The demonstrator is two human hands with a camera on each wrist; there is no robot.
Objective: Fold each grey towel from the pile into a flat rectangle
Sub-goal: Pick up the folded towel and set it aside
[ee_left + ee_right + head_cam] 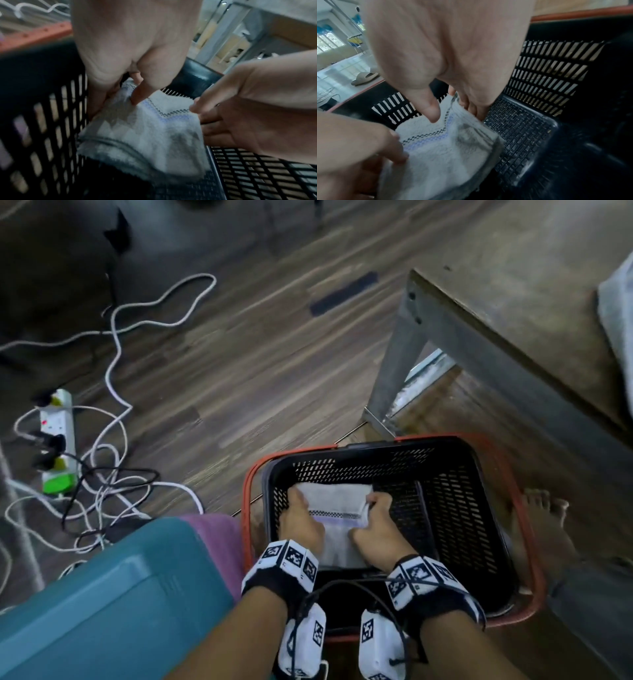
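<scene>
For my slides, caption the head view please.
Both hands, left hand and right hand, grip a folded grey towel inside a black basket.

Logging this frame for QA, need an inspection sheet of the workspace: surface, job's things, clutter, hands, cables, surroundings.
Surface: wood-look floor; table at right.
Job's things: folded towel inside black basket, at its left side.
Clutter: teal bin, purple cloth beside the basket.
Hands: left hand and right hand each hold a side of the towel.
Cables: white and black cords tangled around a power strip.
Surroundings: bare foot right of the basket; sandal on a far tiled floor.
</scene>
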